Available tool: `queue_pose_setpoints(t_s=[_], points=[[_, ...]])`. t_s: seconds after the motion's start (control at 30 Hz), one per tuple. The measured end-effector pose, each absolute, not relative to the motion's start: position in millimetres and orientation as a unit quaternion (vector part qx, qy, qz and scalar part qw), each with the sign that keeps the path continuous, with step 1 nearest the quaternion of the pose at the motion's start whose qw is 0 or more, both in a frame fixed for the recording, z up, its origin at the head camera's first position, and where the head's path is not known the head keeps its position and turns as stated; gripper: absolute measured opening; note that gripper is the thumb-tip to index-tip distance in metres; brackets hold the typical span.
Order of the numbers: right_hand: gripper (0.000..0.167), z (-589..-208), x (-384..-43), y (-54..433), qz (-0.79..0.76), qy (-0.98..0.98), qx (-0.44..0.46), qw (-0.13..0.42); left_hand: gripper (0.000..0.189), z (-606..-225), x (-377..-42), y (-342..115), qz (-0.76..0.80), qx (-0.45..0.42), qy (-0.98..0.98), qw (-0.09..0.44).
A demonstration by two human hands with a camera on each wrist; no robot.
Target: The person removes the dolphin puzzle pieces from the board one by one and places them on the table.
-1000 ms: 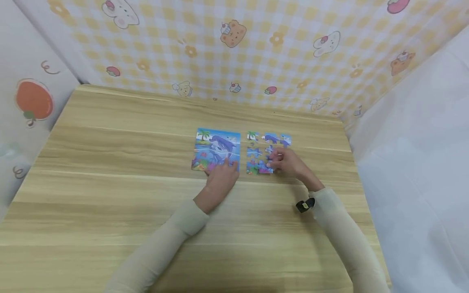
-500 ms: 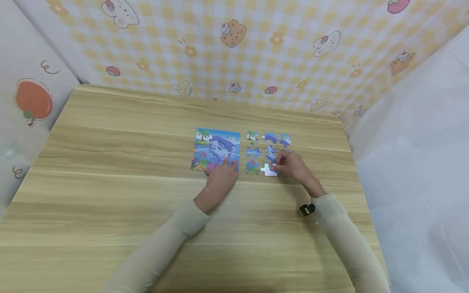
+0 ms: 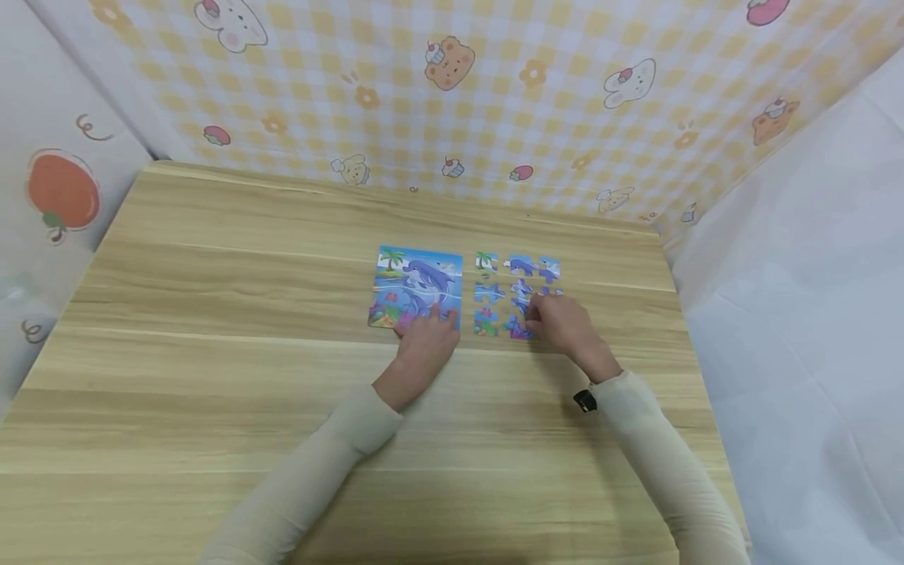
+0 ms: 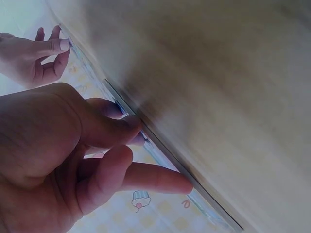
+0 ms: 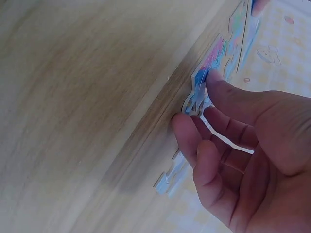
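In the head view my left hand rests on the lower part of a square dolphin picture board. The left wrist view shows the thumb at its edge and another finger stretched straight onto it. To its right, loose jigsaw pieces lie in rows. My right hand is over these, with the thumb on a purple-and-blue jigsaw piece in the bottom row. In the right wrist view the thumb lies on that piece and the index fingertip meets its edge. Part of the middle row is hidden behind the right hand.
A palm-tree piece and two dolphin pieces form the top row. The wood-grain table runs back to a yellow checked cloth. White sheeting hangs on the right side.
The purple-and-blue piece shifted right, away from its corner neighbour. It looked pale half a second ago and now shows its colours. The right hand moved slightly with it; the left hand stayed put.
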State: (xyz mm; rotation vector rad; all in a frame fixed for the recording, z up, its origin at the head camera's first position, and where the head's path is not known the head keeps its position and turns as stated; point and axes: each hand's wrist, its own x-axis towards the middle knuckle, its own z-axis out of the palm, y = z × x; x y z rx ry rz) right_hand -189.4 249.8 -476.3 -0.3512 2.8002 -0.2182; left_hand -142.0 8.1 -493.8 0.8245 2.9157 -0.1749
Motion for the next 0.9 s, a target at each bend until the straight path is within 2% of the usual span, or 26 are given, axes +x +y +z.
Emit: queue_pose_setpoints(t_s=[0.37,0.6,0.8,0.9], points=[[0.020,-468,-188,234,-0.117,0.974,-0.155,0.116,0.033,-494,-146,4,-0.018,0.248,0.967,0.048],[0.016,-468,-198,200,-0.198,0.950,-0.200,0.132,0.029,-492,-148,-10,-0.005,0.287,0.958,0.012],[0.034,-476,-207,167,-0.241,0.919,-0.262,0.167,0.041,-487,-145,-21,-0.013,0.282,0.959,0.029],[0.041,-480,-209,154,-0.221,0.920,-0.276,0.170,0.034,-483,-148,-34,0.040,0.257,0.966,0.010]])
